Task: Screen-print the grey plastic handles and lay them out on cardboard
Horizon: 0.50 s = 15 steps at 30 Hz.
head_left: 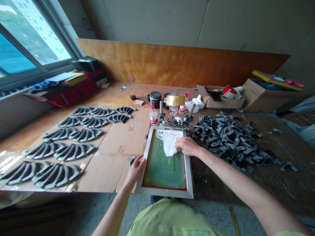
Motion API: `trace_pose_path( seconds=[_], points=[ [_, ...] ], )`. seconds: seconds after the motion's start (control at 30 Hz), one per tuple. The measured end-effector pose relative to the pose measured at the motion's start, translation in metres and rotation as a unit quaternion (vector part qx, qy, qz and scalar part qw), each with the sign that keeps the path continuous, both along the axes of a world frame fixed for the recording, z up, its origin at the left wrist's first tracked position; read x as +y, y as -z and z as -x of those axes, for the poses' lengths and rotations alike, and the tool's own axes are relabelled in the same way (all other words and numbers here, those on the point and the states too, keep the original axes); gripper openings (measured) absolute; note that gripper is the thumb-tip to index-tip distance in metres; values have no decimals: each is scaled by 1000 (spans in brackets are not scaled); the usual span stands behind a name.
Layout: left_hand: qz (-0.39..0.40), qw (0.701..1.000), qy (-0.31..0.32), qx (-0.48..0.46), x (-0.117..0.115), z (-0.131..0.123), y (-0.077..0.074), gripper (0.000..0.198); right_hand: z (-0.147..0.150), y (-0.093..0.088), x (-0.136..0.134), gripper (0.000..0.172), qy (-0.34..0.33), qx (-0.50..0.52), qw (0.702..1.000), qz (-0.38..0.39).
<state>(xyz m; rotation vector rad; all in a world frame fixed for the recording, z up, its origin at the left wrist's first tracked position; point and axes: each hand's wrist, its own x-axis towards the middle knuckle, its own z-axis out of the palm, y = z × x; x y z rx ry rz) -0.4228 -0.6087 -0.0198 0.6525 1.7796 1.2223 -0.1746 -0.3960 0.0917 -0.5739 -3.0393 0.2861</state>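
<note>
A framed screen (164, 170) with green mesh and a pale metal frame lies in front of me, its far end at a metal clamp fixture (174, 123). White paste or cloth-like material (169, 143) covers part of its upper mesh. My right hand (187, 146) is closed at the right edge of that white material, its fingers curled; what they hold is partly hidden. At the frame's left side is my left hand (136, 168), fingers bent against the edge, with a small grey part (131, 160) just beside it.
Rows of grey curved parts (73, 147) lie on cardboard (105, 173) at the left. A heap of grey parts (228, 139) is at the right. Behind the screen stand a red-capped bottle (153, 116), a black tub (155, 98) and an open cardboard box (222, 102).
</note>
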Motion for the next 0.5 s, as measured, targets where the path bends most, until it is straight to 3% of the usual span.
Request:
trace_pose_path(
  seconds=[0.13,0.27,0.4,0.5],
  points=[
    [-1,1000,-5,-4,1,-2,-8,78,10,16,-8,22,64,53,996,-39],
    [12,1000,-12,-9,0,-5,-20,76,-7,37,-31,26,29,76,996,-49],
    [9,1000,-16,-22,0,-8,-36,71,-7,24,-14,22,48,110,993,10],
    [0,999,-11,-48,0,-7,-55,79,18,4,19,44,125,134,982,38]
  ],
)
